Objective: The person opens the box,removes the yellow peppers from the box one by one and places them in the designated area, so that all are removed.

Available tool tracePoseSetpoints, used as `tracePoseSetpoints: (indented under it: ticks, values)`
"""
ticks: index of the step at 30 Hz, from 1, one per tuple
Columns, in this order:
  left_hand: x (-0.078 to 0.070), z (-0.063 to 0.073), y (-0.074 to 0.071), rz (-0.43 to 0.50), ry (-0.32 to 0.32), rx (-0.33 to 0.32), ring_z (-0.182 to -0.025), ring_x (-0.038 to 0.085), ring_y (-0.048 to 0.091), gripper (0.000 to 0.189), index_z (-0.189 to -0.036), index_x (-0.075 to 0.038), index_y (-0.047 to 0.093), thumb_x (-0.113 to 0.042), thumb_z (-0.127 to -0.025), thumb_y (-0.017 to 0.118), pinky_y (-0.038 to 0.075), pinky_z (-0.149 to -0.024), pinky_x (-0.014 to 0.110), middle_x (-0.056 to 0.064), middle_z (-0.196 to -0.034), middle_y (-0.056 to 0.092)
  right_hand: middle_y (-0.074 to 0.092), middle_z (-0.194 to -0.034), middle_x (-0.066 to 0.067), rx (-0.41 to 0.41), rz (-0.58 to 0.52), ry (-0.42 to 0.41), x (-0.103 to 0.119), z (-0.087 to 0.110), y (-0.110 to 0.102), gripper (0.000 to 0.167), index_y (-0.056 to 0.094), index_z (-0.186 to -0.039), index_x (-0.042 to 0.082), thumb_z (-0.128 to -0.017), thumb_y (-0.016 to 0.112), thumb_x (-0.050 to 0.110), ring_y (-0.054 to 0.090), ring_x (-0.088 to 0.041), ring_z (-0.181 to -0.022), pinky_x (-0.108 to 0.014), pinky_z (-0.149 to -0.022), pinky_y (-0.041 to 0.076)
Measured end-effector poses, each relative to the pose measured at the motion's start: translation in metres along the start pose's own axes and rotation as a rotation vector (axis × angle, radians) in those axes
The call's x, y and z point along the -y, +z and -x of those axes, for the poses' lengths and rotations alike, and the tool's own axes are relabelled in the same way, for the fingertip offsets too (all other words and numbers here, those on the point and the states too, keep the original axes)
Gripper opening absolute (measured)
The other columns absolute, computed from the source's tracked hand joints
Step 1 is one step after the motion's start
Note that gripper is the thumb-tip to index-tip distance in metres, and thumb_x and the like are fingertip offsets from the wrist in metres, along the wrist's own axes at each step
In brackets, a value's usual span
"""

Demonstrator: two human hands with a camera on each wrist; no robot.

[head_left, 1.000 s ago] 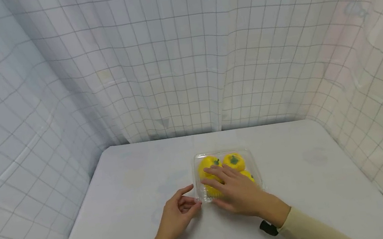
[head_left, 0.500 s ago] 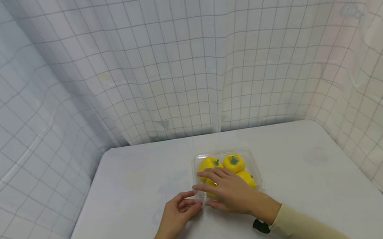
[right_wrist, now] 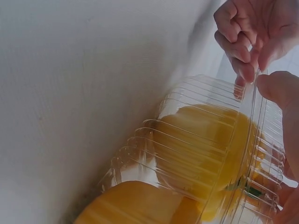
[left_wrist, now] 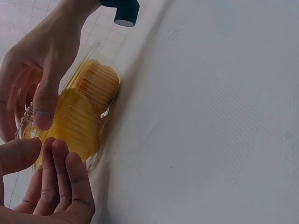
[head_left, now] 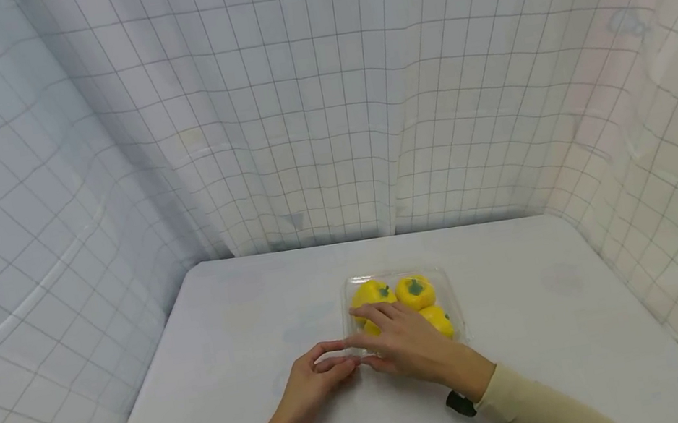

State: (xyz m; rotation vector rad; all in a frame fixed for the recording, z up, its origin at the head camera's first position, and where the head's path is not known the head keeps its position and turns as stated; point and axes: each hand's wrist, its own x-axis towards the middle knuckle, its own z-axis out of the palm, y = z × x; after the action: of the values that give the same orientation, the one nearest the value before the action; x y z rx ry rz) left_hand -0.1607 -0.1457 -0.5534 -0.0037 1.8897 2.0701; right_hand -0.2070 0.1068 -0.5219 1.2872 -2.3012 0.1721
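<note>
A clear plastic clamshell box (head_left: 452, 297) with several yellow bell peppers (head_left: 415, 293) inside sits on the white table. My left hand (head_left: 312, 383) is at its front left corner, where thumb and fingertips pinch the rim in the right wrist view. Over the front left part of the lid lies my right hand (head_left: 414, 343), its fingers loosely spread and its thumb (right_wrist: 271, 86) at the front rim, close to the left fingertips. The right hand hides part of the front left pepper. Ridged side walls (right_wrist: 201, 84) of the box show in the right wrist view.
The white table (head_left: 249, 313) extends around the box on all sides. Grid-patterned white curtains (head_left: 327, 133) hang behind it and at both sides. A black device (head_left: 460, 404) is strapped at the right wrist.
My right hand has slid left and slightly toward me over the lid, its fingers closing in on the front left corner. The left fingers have drawn in at that corner. The box stays put.
</note>
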Motion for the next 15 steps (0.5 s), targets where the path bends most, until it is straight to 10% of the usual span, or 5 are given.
tracePoseSetpoints:
  ticks: [15]
  values:
    - [-0.0025,-0.0028,-0.0036,0.06,-0.065,-0.017,-0.101,0.012,0.084,0.046,-0.149,0.003,0.071,-0.014,-0.108,0.081,0.072,-0.094,0.029,0.005,-0.115,0.09,0.075,-0.16,-0.012,-0.049,0.017,-0.016,0.0038,0.0044,0.0041,0.029,0.089,-0.121,0.037,-0.094,0.101,0.038,0.077,-0.03,-0.139,-0.043,-0.11,0.07]
